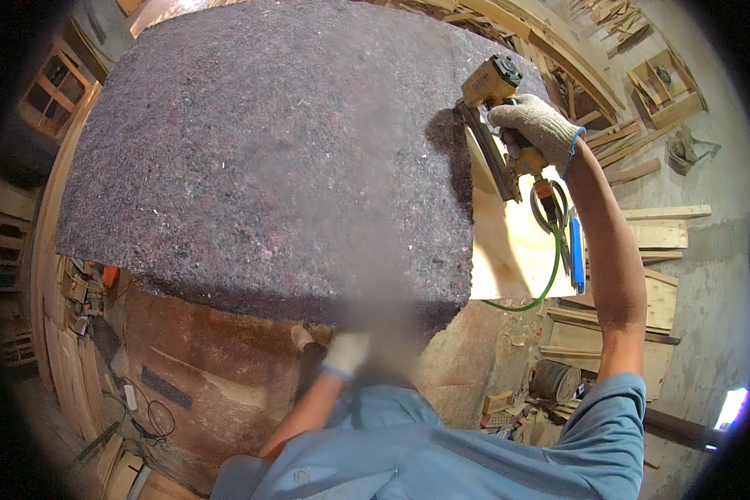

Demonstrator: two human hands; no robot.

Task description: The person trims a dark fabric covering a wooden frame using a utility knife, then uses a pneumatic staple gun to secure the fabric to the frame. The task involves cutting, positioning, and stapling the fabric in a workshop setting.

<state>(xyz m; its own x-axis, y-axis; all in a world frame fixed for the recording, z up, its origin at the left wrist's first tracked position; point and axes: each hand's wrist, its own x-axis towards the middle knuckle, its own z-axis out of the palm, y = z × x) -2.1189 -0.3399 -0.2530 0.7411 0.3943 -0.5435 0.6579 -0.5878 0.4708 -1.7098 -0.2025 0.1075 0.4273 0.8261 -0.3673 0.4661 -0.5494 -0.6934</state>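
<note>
A pneumatic nail gun [493, 82], yellowish with a dark magazine, is in my gloved right hand [540, 129] above the right side of the table. My fingers wrap round its handle, and a green air hose [552, 265] hangs from it. Mottled grey-purple felt [267, 158] covers most of the tabletop and drapes over the near edge. My left hand [347, 353], in a pale glove, is low at that near edge, close to the felt's hanging border. Its fingers are blurred and partly hidden, so whether they grip the felt does not show.
Bare pale plywood [508, 242] shows right of the felt, with a blue-handled tool [577, 254] on it. Wood offcuts [662, 237] lie along the right wall near a wooden box [665, 87]. A spool [556, 381] stands on the floor. A power strip [130, 397] with cable lies at left.
</note>
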